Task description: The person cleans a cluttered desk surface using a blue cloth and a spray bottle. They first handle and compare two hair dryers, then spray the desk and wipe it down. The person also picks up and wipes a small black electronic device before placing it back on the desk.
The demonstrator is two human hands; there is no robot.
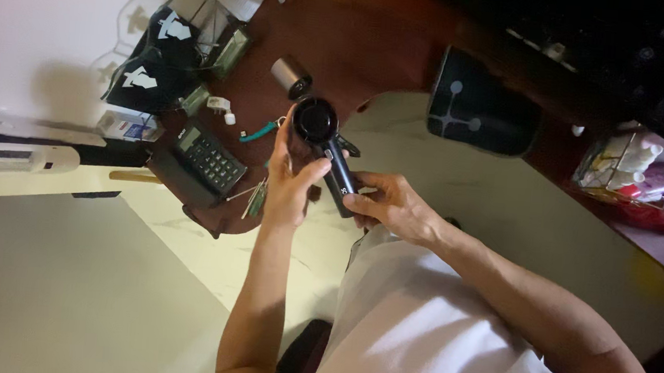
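Observation:
I hold a black hand-held device (pixel 327 143) with a round head and a straight handle in both hands, above the edge of a dark red-brown desk (pixel 365 49). My left hand (pixel 289 182) cups the round head from the left, its thumb across the neck. My right hand (pixel 391 206) grips the lower end of the handle. The view is rotated, and my white shirt fills the bottom right.
On the desk lie a black desk telephone (pixel 203 162), a silver cylinder (pixel 290 76), keys with a teal tag (pixel 259 133), dark bags (pixel 157 65) and a black mat (pixel 481 111). A rack of small bottles (pixel 629 164) stands at the right. Pale marble floor lies below.

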